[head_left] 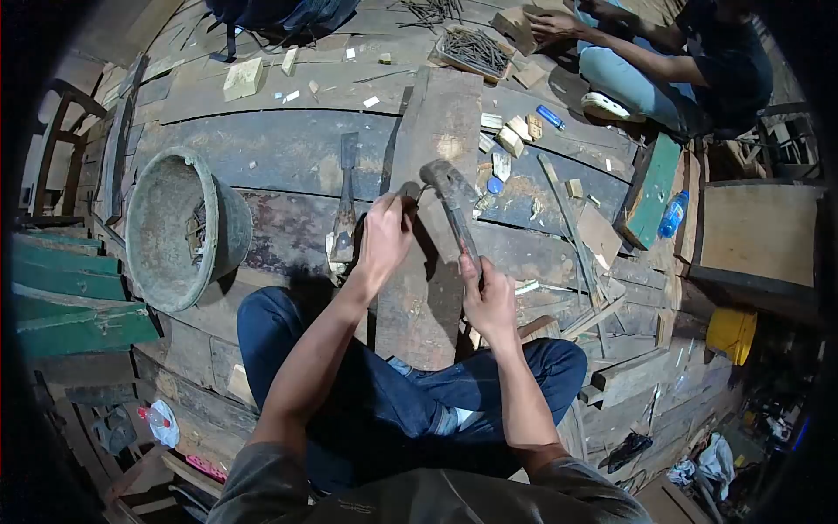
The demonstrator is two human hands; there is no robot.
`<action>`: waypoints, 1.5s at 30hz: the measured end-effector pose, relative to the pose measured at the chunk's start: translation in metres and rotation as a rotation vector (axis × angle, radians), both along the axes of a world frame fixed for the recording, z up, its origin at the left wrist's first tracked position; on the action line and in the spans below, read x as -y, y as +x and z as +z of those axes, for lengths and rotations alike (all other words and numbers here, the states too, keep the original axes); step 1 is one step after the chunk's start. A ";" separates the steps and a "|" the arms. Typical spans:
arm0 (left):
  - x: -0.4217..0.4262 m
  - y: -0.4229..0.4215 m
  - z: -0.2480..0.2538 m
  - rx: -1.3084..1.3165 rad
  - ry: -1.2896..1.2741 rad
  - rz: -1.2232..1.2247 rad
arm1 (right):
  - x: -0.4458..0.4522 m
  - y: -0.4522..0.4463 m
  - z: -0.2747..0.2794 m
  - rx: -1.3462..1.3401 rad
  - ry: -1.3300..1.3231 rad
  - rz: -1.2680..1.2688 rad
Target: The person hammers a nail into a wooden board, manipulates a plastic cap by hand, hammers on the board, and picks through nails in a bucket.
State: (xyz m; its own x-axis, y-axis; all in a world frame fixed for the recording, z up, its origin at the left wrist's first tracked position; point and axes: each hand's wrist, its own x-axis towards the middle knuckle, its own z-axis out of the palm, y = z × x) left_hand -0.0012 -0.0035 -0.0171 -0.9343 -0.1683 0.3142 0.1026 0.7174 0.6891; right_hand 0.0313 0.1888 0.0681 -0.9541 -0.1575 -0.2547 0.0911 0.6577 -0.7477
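Right hand (491, 301): grip closed, fingers wrapped around the lower handle of a hammer (456, 214), thumb lying along the handle. Wrist roughly straight; forearm runs forward from beside the right knee, elbow bent. The hammer slants forward and to the left, its head over the wide plank (441, 122) and just beside the left fingertips. Contact between head and fingertips: cannot tell. A dark shadow falls on the plank below the handle.

Left hand (387, 231): grip nearly closed, thumb and fingers drawn together on a small dark piece (410, 189) above the plank. Its exact form is too small to tell. Back of the hand faces up; forearm angles forward and inward over the left thigh, elbow bent.

Surroundings: the person sits cross-legged on the board floor (297, 140), the plank running forward from the legs. A flat-bladed tool (346, 188) lies to the left of the left hand, blade pointing away. Farther left, a grey bucket (166, 231) tilts, with debris inside. Wood offcuts (511, 140) and a blue disc (494, 185) lie right of the hammer head. Beyond them, near a tray of nails (474, 51), a second person (729, 65) sits with a hand at a wooden block (516, 31).
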 end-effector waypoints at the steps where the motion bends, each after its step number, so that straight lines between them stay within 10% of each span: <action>1: 0.001 0.000 0.000 0.001 -0.040 -0.023 | -0.003 -0.001 -0.003 -0.010 -0.004 -0.007; 45: -0.011 0.005 0.021 0.049 0.022 0.022 | -0.039 -0.015 -0.044 0.157 0.074 -0.046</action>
State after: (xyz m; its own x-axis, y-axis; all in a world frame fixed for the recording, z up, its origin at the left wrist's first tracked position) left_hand 0.0043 0.0078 0.0037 -0.9445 -0.1954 0.2641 0.0525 0.7038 0.7085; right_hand 0.0159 0.2273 0.0239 -0.9077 -0.0895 -0.4100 0.2340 0.7031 -0.6715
